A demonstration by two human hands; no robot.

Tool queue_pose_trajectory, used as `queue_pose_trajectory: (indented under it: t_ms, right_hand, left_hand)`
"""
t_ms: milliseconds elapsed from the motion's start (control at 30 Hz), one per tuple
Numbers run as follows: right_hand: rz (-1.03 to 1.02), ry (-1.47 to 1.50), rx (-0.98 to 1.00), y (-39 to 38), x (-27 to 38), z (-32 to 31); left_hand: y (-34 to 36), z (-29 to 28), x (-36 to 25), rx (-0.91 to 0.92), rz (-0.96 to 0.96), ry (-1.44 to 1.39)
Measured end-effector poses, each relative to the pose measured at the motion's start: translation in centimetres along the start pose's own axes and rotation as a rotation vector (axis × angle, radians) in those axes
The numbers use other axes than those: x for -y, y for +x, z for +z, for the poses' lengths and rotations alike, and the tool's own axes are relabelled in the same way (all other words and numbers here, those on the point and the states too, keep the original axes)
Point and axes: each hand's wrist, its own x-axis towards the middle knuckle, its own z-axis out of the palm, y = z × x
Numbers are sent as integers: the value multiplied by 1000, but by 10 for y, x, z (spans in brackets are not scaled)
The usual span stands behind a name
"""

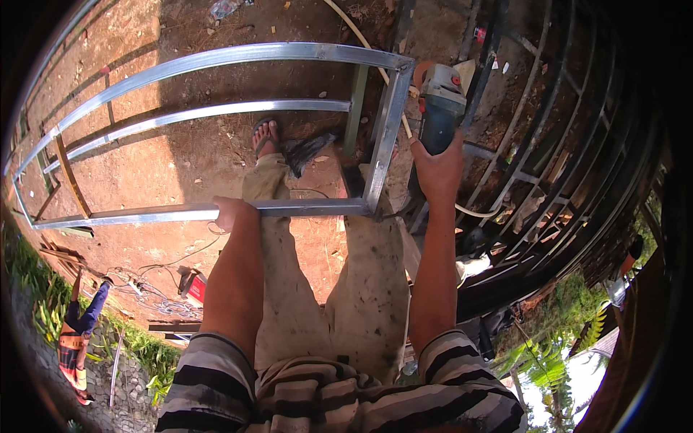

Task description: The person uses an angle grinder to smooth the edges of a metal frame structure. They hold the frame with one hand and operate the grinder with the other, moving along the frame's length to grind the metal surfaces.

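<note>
In the head view my left hand (232, 213) is closed round the near bar of a long silver metal frame (382, 144). The frame stretches from in front of my legs to the far left, with its short end bar at the right. My right hand (438, 164) grips the dark body of an angle grinder (442, 101). Its grey head points away from me, and a reddish-brown disc (422, 71) shows beside it, close to the frame's right corner. My right fingers are partly hidden behind the tool.
Dark metal bars in a grid (556, 137) fill the right side. A pale cable (354, 29) runs past the frame's corner. Dark sheeting (307, 153) lies by my sandalled foot (266, 137). A red box (193, 287) and tangled wires sit at lower left, near another person (76, 335).
</note>
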Motion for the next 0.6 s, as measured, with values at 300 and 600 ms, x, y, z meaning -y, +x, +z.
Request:
queue_pose_trajectory:
  t_ms: [300,600]
  right_hand:
    - [9,-196,3,-21,21,23]
    - [25,-169,15,-28,26,23]
  left_hand:
    - [-1,-3,1,-39,31,90]
    - [-9,-11,-2,23,22,66]
